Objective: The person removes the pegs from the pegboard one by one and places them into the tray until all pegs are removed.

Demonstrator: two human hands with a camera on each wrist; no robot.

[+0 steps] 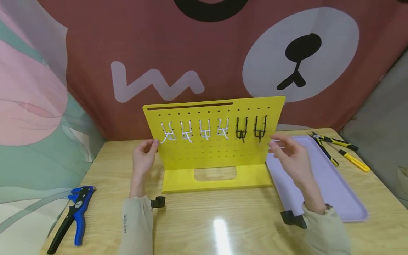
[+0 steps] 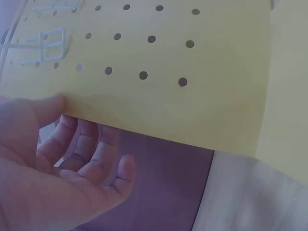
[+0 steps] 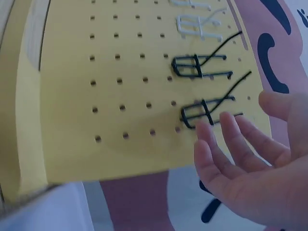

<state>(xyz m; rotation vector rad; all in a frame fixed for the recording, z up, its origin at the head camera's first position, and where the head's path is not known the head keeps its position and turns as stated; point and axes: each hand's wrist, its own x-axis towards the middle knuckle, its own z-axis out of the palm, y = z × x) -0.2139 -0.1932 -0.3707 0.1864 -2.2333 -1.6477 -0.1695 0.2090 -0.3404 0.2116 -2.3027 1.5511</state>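
I see left hand (image 1: 145, 156), fingers pinching board (image 1: 213, 162) at left edge; right hand (image 1: 294, 159) near black hooks (image 1: 241, 135), fingers spread apart.

The yellow pegboard (image 1: 213, 162) looked smooth and matt, its hooks (image 1: 241, 135) coated wire; the wood-grained tabletop (image 1: 191, 221) shone glossy, the lilac tray (image 1: 328, 191) seemed smooth plastic.

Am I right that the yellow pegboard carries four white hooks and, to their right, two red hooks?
Not quite: the head view shows the two rightmost hooks are black, not red. The yellow pegboard does carry four white hooks.
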